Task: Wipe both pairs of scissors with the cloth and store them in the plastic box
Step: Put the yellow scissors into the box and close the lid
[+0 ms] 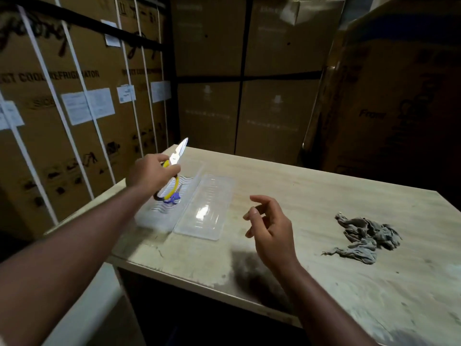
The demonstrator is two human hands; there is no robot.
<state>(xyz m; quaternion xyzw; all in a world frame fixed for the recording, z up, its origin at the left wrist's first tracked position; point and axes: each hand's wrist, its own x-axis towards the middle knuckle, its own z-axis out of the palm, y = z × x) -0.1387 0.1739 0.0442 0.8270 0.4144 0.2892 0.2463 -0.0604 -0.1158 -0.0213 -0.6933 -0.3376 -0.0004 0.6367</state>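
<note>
My left hand point(151, 172) grips the yellow-handled scissors point(177, 156) above the clear plastic box point(152, 216), blades pointing up and away. Under those handles, inside the box, a bit of purple scissors point(172, 199) shows; the rest is hidden. The box's clear lid point(205, 208) lies flat just right of the box. My right hand point(268, 227) hovers over the table with fingers apart, holding nothing. The crumpled grey cloth point(361, 237) lies on the table to the right, well apart from both hands.
The worn wooden table point(324, 196) has its near edge and a dark opening below. Tall cardboard cartons point(74, 96) stand close on the left, behind and to the right of the table.
</note>
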